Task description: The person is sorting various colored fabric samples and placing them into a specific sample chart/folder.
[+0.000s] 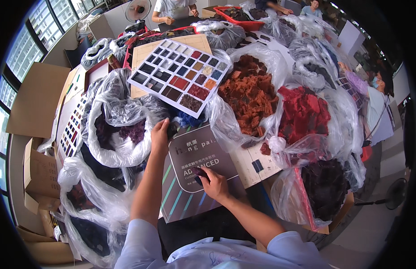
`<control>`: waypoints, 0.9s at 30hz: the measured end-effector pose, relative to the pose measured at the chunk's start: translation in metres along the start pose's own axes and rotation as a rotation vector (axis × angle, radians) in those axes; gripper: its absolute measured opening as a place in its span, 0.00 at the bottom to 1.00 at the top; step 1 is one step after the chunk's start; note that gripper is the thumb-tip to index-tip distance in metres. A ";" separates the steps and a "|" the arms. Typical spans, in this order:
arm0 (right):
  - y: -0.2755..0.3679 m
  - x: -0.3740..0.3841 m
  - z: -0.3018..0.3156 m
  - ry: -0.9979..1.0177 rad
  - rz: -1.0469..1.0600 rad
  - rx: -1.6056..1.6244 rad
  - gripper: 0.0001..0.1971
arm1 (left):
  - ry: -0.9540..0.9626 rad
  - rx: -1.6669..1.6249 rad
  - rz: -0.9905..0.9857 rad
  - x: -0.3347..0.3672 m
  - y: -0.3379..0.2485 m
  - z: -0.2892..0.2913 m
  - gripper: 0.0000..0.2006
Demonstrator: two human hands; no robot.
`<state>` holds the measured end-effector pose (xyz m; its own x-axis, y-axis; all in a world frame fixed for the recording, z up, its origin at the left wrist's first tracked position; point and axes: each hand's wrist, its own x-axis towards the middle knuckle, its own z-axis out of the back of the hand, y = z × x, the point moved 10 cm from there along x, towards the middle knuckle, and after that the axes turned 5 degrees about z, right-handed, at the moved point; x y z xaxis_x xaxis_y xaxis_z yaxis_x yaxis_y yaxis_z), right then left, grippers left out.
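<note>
My right hand is closed in a pinch on a small dark purple swatch. It is above a grey printed board with coloured diagonal stripes, which lies in front of me. My left hand is farther forward, at the board's left edge, beside an open plastic bag of purple pieces. Its fingers are curled, with something dark at their right side; what they hold is partly hidden. Just beyond lies a white sample card with rows of coloured swatches, resting tilted on a beige board.
Open plastic bags hold rust-orange pieces, red pieces and dark pieces to the right. More bags crowd the left. Cardboard boxes stand at the far left. Other people are at the far side and right.
</note>
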<state>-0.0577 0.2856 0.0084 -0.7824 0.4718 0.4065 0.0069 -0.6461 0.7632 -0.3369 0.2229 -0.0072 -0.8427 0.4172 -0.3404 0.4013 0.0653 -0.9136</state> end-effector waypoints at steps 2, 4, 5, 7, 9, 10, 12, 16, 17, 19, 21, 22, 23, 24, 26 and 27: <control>-0.003 0.001 -0.002 0.025 -0.037 0.032 0.17 | 0.039 -0.101 0.115 0.045 -0.007 -0.024 0.13; -0.002 -0.001 -0.006 0.013 -0.009 0.023 0.18 | 0.046 -0.149 0.241 0.094 0.006 -0.017 0.11; -0.002 -0.001 -0.010 0.027 0.000 0.024 0.18 | 0.022 -0.200 0.311 0.113 0.014 -0.012 0.11; -0.003 -0.004 -0.010 0.030 0.011 0.021 0.19 | -0.021 -0.255 0.369 0.126 0.017 -0.015 0.11; -0.005 -0.003 -0.008 0.012 0.010 0.020 0.19 | 0.028 -0.261 0.333 0.126 0.002 -0.032 0.10; -0.005 -0.004 -0.008 0.008 0.015 0.033 0.19 | 0.058 -0.270 0.290 0.119 -0.011 -0.037 0.09; -0.007 -0.005 -0.008 -0.002 0.007 0.043 0.19 | 0.111 -0.316 0.213 0.097 -0.031 -0.047 0.08; -0.009 -0.003 -0.006 0.026 -0.067 0.054 0.16 | 0.149 -0.403 0.012 0.009 -0.065 -0.053 0.07; -0.010 -0.003 -0.006 0.014 -0.065 0.046 0.16 | 0.136 -0.423 0.015 -0.015 -0.060 -0.049 0.06; -0.013 -0.004 -0.007 -0.008 -0.047 0.070 0.16 | 0.089 -0.452 0.015 -0.064 -0.045 -0.031 0.06; -0.022 -0.007 -0.003 -0.042 -0.118 0.165 0.15 | 0.075 -0.458 -0.017 -0.117 -0.027 -0.013 0.07; -0.029 -0.011 -0.001 -0.047 -0.190 0.253 0.14 | 0.029 -0.443 -0.001 -0.144 -0.016 -0.002 0.07; -0.055 -0.023 0.000 -0.101 -0.444 0.482 0.13 | 0.002 -0.415 -0.003 -0.174 -0.010 0.000 0.07; -0.074 -0.038 -0.004 -0.147 -0.699 0.706 0.13 | 0.023 -0.398 -0.013 -0.198 0.001 0.003 0.07; -0.090 -0.068 0.018 -0.605 -0.969 1.092 0.12 | 0.006 -0.394 0.035 -0.246 0.023 0.009 0.07; -0.084 -0.073 0.026 -0.667 -0.968 1.190 0.13 | -0.019 -0.374 0.050 -0.264 0.041 0.019 0.07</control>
<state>0.0153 0.3206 -0.0721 -0.3986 0.7546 -0.5213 0.3936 0.6541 0.6460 -0.1047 0.0982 0.0411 -0.8242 0.4111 -0.3895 0.5421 0.3733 -0.7529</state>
